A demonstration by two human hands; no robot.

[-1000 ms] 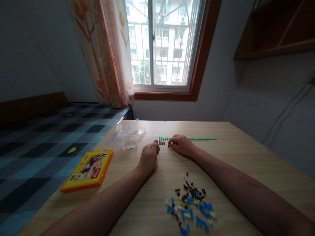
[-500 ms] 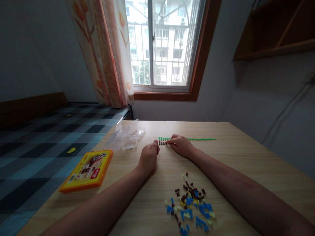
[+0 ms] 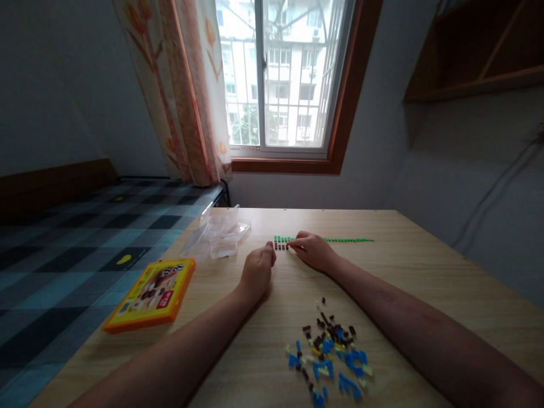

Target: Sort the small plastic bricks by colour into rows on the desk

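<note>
Tabletop [image 3: 403,272], pale wood. Left hand [image 3: 258,271] curled, just left of the brown row; cannot tell whether it holds anything. Brown row [image 3: 279,247]: small pieces side by side, on the near side of the green row [image 3: 348,241]. Right hand [image 3: 312,248]: fingertips at the brown row's right end; pinch or mere touch, cannot tell. Judgement: light pressure and gaps matched to the green pieces suit best; the right hand hides part of the green row, so it could nudge pieces unseen.

Around, left to right: checked bed [image 3: 63,243]; yellow box [image 3: 157,289]; clear trays [image 3: 224,247]; loose pieces [image 3: 326,345], near, between the forearms, where a low sweep could scatter them.
</note>
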